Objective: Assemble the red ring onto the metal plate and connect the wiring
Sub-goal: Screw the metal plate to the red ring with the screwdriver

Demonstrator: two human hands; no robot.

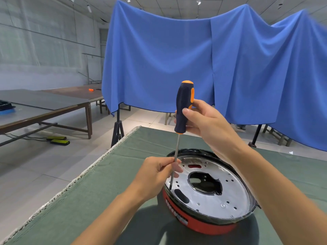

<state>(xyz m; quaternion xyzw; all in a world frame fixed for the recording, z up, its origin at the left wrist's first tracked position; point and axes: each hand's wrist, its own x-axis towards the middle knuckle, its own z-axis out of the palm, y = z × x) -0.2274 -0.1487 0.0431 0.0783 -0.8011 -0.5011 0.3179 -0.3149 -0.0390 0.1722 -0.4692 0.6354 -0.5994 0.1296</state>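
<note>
A round shiny metal plate [228,195] with a dark centre cut-out and several small holes sits inside a red ring [200,225] on the green mat. A screwdriver [184,106] with a dark blue and orange handle stands almost upright, its tip at the plate's left edge. My right hand [203,121] grips the handle from the right. My left hand [159,172] pinches the thin steel shaft just above the plate. No wiring shows.
The green mat [106,200] covers the table, whose frayed left edge runs diagonally. A blue cloth [194,59] hangs behind on stands. Long tables [44,106] stand at the left, with a black tripod leg [117,131] near the mat's far corner.
</note>
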